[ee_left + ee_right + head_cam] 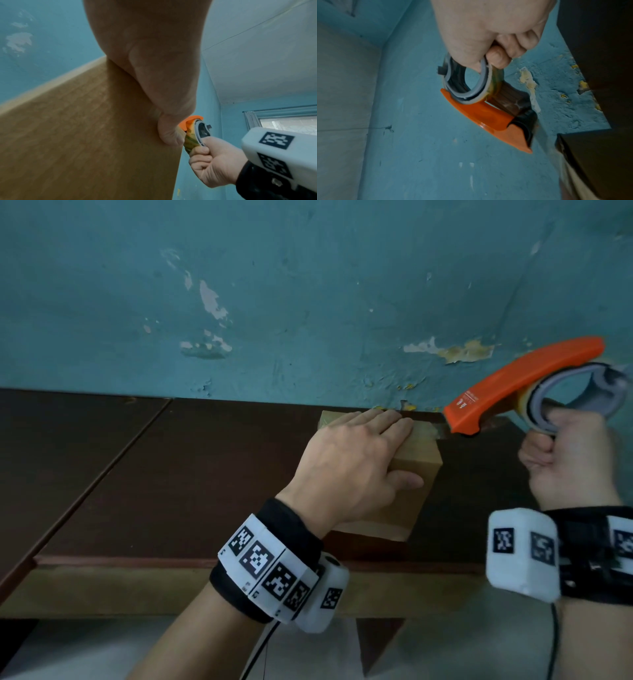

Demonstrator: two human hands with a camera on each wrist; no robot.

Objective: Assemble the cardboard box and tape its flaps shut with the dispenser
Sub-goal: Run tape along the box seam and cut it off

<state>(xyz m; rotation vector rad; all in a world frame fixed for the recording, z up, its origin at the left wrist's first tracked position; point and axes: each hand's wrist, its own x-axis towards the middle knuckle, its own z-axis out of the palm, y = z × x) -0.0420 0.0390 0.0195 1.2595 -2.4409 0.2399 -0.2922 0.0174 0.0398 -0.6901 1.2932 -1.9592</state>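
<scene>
Box (407, 474): plain brown cardboard, matt, faint ribbed texture up close. Dispenser (507, 385): glossy orange plastic shell, grey plastic ring core, black ribbed roller at the nose. Tape roll (494, 86): clear, shiny film. Bench (212, 467): dark brown wood-look top, smooth, low sheen. Wall (308, 285): teal paint, rough, flaking.

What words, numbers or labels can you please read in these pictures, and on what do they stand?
Orange plastic tape dispenser: small white print near its blade end, too blurred to read.
White wrist-camera housings: black-and-white square code markers, no readable text.
Brown cardboard box: no print visible.
</scene>
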